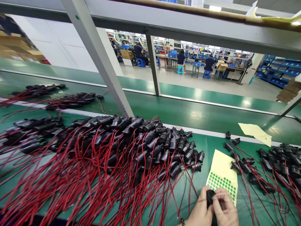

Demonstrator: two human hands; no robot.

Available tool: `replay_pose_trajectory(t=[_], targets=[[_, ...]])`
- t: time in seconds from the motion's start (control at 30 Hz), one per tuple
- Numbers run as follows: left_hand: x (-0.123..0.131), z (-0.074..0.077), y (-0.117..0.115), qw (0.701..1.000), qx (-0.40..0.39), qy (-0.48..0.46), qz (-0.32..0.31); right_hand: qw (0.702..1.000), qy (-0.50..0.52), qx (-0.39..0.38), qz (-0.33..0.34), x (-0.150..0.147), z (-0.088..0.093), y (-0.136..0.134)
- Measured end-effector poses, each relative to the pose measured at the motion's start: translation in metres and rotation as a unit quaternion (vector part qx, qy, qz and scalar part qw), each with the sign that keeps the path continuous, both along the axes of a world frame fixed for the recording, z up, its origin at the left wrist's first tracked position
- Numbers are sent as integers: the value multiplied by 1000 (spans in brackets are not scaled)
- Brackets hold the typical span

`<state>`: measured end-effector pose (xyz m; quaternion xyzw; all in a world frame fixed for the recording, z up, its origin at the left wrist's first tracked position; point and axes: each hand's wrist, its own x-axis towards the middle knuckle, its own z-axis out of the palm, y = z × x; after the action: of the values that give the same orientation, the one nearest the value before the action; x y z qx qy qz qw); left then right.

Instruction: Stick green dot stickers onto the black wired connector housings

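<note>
Low in the head view, right of centre, my left hand (200,208) and my right hand (226,208) are closed together on one black connector (210,195). They hold it just above the green bench top. The fingers of both hands pinch its round end. Right behind them lies a yellow sheet of green dot stickers (222,175), with several rows of dots near its lower edge. A big heap of black connectors with red wires (131,147) lies to the left of my hands. A smaller group of the same connectors (265,166) lies to the right.
A grey slanted frame post (101,59) rises from the bench behind the heap. More connector bundles (68,100) lie on the green conveyor belt (188,110) beyond. A loose yellow backing sheet (255,131) lies at the right. Seated people work at benches far behind.
</note>
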<state>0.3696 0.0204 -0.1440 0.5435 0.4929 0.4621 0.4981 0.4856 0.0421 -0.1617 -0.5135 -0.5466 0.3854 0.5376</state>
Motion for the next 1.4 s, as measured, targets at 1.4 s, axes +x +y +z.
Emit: replay_pose_trajectory(t=[1.4], targets=[[2,-11,3,998,-2,55,-4,921,-270,266,91,28,-8,-3]])
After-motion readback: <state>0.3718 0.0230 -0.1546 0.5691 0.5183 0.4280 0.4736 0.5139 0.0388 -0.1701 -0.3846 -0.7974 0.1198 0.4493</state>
